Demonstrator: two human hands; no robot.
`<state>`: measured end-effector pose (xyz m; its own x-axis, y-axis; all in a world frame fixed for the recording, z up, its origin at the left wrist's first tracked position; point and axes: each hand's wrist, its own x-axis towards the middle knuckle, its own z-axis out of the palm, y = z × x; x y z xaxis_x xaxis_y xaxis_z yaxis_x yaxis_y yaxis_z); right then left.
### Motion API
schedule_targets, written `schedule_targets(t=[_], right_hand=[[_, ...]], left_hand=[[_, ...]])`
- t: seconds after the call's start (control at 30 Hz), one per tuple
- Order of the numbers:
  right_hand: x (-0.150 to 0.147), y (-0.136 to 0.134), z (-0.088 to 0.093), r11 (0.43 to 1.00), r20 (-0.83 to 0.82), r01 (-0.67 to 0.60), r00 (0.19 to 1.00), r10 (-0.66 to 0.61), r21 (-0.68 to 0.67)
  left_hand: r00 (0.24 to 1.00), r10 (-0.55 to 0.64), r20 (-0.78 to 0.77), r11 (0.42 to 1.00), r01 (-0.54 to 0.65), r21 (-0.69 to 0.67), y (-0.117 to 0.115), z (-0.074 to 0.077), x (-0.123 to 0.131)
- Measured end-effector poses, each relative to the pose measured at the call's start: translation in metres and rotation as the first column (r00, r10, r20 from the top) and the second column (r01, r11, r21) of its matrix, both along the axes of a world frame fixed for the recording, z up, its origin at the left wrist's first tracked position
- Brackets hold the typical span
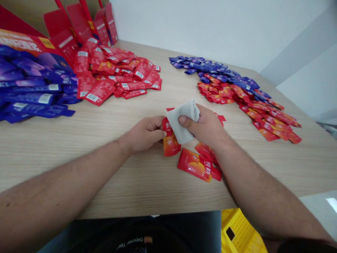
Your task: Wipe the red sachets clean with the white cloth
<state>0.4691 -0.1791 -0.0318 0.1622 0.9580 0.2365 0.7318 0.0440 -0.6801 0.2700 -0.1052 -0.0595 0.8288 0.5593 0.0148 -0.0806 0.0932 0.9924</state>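
My left hand (143, 133) is closed on a red and orange sachet (170, 143), held upright just above the wooden table (110, 168). My right hand (206, 126) grips a folded grey-white cloth (183, 119) and presses it against the top of that sachet. Under my right wrist lie several more red sachets, the nearest one (198, 165) flat on the table. The fingertips of both hands are partly hidden behind the cloth and the sachet.
A heap of red packets (118, 75) and blue packets (31, 88) lies at the left, with red cartons (79, 24) behind. At the right stretches a band of blue and red-orange sachets (237, 89). A yellow crate (240, 233) stands below the table's near edge.
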Motion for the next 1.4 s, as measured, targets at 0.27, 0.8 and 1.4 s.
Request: schedule_targets(t=[0.27, 0.8, 1.4], right_hand=[[0.0, -0.002, 0.001, 0.998, -0.056, 0.037, 0.998, -0.034, 0.054], [0.012, 0.005, -0.003, 0.961, 0.075, 0.224, 0.968, -0.238, 0.16], [-0.023, -0.007, -0.004, 0.997, -0.017, -0.076, 0.997, 0.076, 0.01]], left_hand=[[0.997, -0.076, -0.027, 0.967, 0.08, 0.243, -0.004, 0.009, -0.001], [0.954, 0.296, 0.041, 0.847, -0.243, -0.473, 0.002, 0.01, 0.003], [0.934, 0.35, 0.069, 0.873, -0.299, -0.384, -0.016, 0.004, 0.014]])
